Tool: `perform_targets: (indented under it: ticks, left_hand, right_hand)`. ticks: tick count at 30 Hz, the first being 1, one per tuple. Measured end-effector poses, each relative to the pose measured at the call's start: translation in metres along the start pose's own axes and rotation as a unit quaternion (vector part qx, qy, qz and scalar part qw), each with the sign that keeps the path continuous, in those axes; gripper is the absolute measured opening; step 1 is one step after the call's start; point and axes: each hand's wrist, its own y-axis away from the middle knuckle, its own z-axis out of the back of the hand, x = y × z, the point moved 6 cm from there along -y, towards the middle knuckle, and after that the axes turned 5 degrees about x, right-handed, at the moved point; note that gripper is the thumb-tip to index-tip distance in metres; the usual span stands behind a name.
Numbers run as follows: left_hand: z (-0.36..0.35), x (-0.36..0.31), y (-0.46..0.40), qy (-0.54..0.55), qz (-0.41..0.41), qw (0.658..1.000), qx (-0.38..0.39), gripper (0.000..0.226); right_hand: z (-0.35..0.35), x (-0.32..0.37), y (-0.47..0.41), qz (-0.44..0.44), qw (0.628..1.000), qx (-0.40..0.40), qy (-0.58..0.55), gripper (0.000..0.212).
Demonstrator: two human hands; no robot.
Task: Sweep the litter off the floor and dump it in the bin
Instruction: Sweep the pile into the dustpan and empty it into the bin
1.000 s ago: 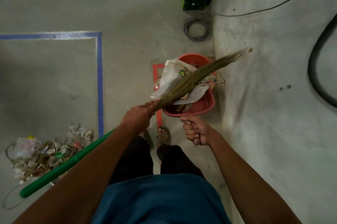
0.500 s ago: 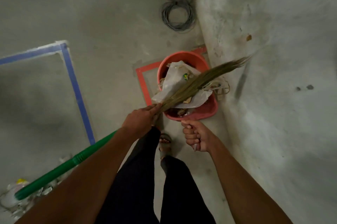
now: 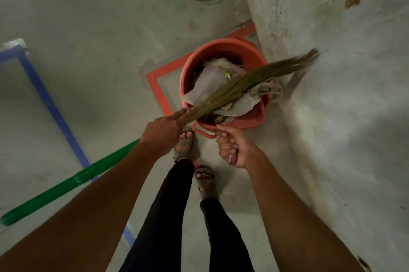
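Head view: left hand (image 3: 162, 131) grips broom (image 3: 243, 82) at bristle base; right hand (image 3: 232, 150) clenches dustpan (image 3: 254, 116) handle. Risk: plastic sheet (image 3: 205, 85) beyond grip slides off, misses bin (image 3: 221, 48).

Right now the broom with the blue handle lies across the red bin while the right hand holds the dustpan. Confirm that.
Not quite: the head view shows the broom has a green handle, not blue. It does lie across the red bin, held by the left hand, while the right hand holds the dustpan.
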Motion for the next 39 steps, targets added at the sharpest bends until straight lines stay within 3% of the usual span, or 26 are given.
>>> perform_targets:
  ticks: [5,11,26,31,39]
  left_hand:
    - [-0.015,0.015,-0.017,-0.007,-0.015,0.999,-0.044,0.064]
    - [-0.017,0.022,-0.008,-0.020,0.009,0.997,-0.077,0.071]
    - [-0.008,0.003,0.053,0.085,0.086,0.987,-0.109,0.058]
    - [-0.010,-0.010,0.067,0.123,0.114,0.978,-0.121,0.055]
    - [0.001,-0.052,0.034,0.167,0.064,0.974,-0.138,0.054]
  right_hand:
    - [0.012,0.023,-0.029,0.001,0.995,-0.082,-0.063,0.038]
    - [0.005,0.028,-0.025,-0.002,0.989,-0.128,-0.077,0.039]
    - [-0.008,-0.036,0.051,-0.026,0.990,-0.140,0.024,0.040]
    - [0.004,-0.036,0.073,0.035,0.983,-0.177,0.044,0.037]
    - [0.028,0.000,0.105,0.210,0.946,-0.246,-0.007,0.032]
